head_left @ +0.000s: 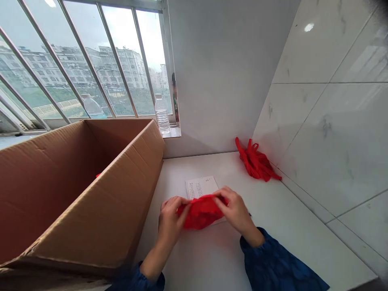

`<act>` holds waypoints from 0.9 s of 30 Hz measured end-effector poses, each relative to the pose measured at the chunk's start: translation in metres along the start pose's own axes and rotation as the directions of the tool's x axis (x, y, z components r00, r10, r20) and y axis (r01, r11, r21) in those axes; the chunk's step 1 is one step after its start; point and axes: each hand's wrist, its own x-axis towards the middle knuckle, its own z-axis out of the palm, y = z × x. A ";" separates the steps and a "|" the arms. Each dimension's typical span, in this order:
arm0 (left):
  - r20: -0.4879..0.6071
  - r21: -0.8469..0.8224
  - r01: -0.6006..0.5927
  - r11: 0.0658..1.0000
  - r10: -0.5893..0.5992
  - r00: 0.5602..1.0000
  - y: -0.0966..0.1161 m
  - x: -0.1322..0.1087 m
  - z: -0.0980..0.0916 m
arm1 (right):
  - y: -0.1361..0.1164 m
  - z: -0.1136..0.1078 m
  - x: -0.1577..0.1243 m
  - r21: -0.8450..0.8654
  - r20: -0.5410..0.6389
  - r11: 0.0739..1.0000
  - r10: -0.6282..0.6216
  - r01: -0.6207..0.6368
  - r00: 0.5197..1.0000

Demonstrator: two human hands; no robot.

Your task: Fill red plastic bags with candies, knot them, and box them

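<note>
Between my two hands a piece of thin red cloth (200, 212) is stretched above the white table; its exact kind does not show. My left hand (173, 216) pinches its left end between thumb and fingers. The right end is pinched by my right hand (233, 209). Beneath the cloth lies a white printed sheet or booklet (202, 186), partly covered by it. A crumpled red cloth bag with loop handles (257, 161) rests at the back right, apart from both hands.
A large open cardboard box (100, 206) stands to the left, with a bit of red just visible inside. Clear plastic bottles (162, 115) stand on the sill by the barred window. A marble-patterned tile wall (333, 121) borders the white table (273, 214) on the right.
</note>
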 end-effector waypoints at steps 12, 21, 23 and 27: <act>-0.032 -0.306 -0.039 0.951 0.031 0.999 0.042 0.049 0.000 | -0.012 -0.034 0.029 0.445 -0.048 0.880 0.206 -0.164 0.977; 0.123 -0.674 0.061 0.737 0.030 0.992 0.060 0.055 -0.035 | -0.036 -0.072 0.050 0.683 -0.002 0.715 0.202 -0.146 0.979; 0.335 -0.575 0.121 0.809 0.098 0.937 0.063 0.050 -0.047 | -0.031 -0.078 0.049 0.707 0.070 0.683 0.191 -0.184 0.979; 0.624 -0.186 -0.081 0.979 0.182 0.760 0.085 0.041 -0.063 | -0.028 -0.090 0.049 0.643 0.118 0.745 0.133 -0.178 0.984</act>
